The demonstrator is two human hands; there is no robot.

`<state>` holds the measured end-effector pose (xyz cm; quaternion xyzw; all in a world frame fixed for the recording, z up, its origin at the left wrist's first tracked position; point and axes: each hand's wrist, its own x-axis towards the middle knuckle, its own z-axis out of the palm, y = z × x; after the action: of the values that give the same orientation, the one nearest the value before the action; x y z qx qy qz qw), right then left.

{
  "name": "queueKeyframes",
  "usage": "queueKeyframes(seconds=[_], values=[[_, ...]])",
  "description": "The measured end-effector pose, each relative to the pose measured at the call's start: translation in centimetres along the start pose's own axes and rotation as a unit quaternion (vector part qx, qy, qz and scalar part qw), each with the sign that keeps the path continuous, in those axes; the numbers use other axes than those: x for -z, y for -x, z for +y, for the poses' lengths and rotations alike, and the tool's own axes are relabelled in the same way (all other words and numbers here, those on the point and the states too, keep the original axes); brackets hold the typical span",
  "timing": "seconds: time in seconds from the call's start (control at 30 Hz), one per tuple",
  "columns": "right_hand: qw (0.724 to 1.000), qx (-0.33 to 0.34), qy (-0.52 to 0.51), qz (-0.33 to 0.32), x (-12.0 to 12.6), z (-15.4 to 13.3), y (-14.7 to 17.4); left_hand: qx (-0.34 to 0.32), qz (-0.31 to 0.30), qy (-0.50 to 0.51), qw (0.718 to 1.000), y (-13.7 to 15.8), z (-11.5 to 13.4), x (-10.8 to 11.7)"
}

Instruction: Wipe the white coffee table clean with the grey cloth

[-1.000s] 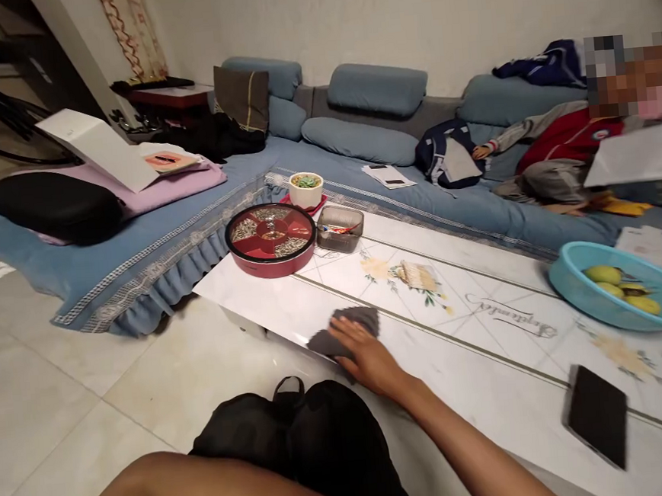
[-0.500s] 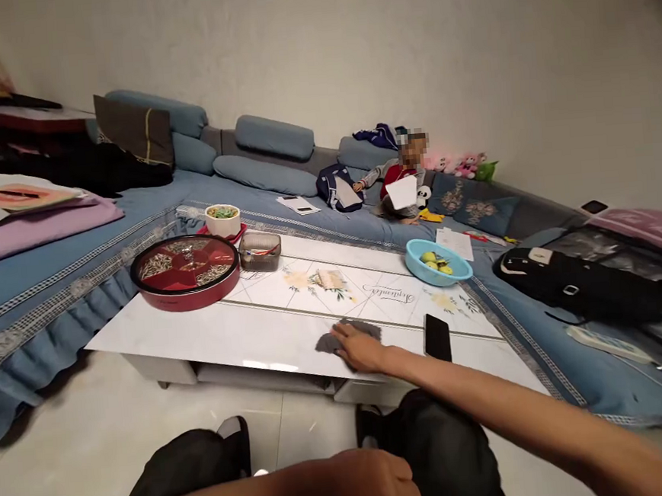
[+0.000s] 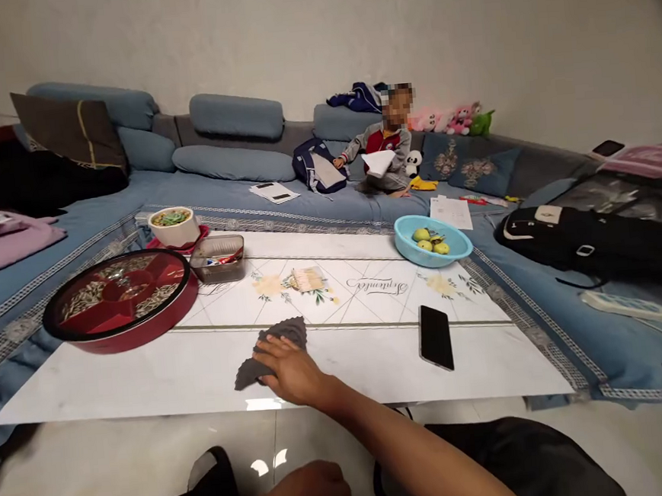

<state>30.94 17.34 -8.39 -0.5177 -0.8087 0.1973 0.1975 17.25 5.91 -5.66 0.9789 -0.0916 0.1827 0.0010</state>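
A dark grey cloth with a wavy edge (image 3: 288, 329) lies partly folded near the front edge of the white coffee table (image 3: 146, 377). Pressed onto it is my right hand (image 3: 292, 369), its fingers close together, holding the cloth against the tabletop. My left hand (image 3: 313, 494) hovers low at the bottom of the view, above the floor and between my knees. Its fingers are curled in, and nothing shows in them. A black phone (image 3: 435, 337) lies on the table, right of my right hand.
A red divided snack tray (image 3: 132, 336), a brown clear box (image 3: 218, 272) and a white plant pot (image 3: 175, 232) stand at the left. A blue basin (image 3: 414, 250) of green fruit (image 3: 424, 246) stands back right. A person (image 3: 383, 144) sits on the blue sofa (image 3: 212, 196).
My right hand has slid the cloth leftward along the table's front. My view has shifted, so the table looks nearer. My left hand shows lower and further left.
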Motion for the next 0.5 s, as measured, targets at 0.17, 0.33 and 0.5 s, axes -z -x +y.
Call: queueKeyframes(seconds=[0.17, 0.33, 0.5], values=[[0.978, -0.187, 0.060, 0.074, 4.9, 5.4, 4.8, 0.055, 0.100, 0.010, 0.993, -0.8, -3.9, 3.0], [0.915, -0.356, 0.148, 0.119, 4.7, 5.0, 10.3, 0.139, 0.150, -0.004, 0.979, 0.6, -6.8, 2.9], [0.957, -0.247, 0.099, 0.120, -1.9, -1.4, 8.6, 0.358, 0.267, 0.053, 0.893, 1.2, -7.0, 3.8]])
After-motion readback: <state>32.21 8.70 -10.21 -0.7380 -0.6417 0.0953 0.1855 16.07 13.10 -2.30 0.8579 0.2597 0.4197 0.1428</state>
